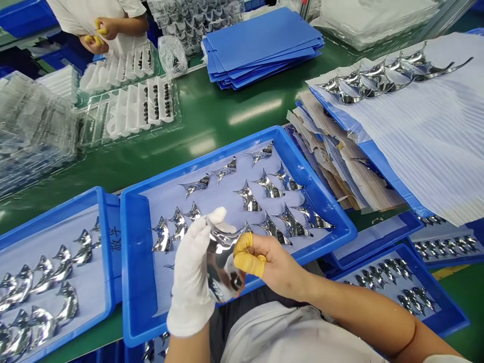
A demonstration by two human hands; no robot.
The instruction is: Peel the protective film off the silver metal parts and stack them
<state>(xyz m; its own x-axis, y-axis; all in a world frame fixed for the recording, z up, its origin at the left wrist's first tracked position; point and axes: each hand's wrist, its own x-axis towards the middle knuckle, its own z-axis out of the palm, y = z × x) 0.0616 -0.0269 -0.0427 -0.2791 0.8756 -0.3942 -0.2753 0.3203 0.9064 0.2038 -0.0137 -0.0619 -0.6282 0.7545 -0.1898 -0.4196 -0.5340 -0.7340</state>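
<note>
Shiny part (222, 262): lower centre of frame; probably light, stiff, slippery, easily scratched.
Left hand (193, 275): gripping its left side.
Right hand (260, 256): fingers holding opposite edge.
Advised hold: edges, sparing mirrored face.

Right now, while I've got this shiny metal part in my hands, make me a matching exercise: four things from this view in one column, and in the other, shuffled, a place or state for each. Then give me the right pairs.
Column one
1. Left hand
2. Right hand
3. Shiny metal part
4. Flat blue sheets

Column two
A. Wearing yellow finger covers
B. Stacked on the green table
C. Wearing a white glove
D. Held between the two hands

Right pairs: 1-C, 2-A, 3-D, 4-B
</note>
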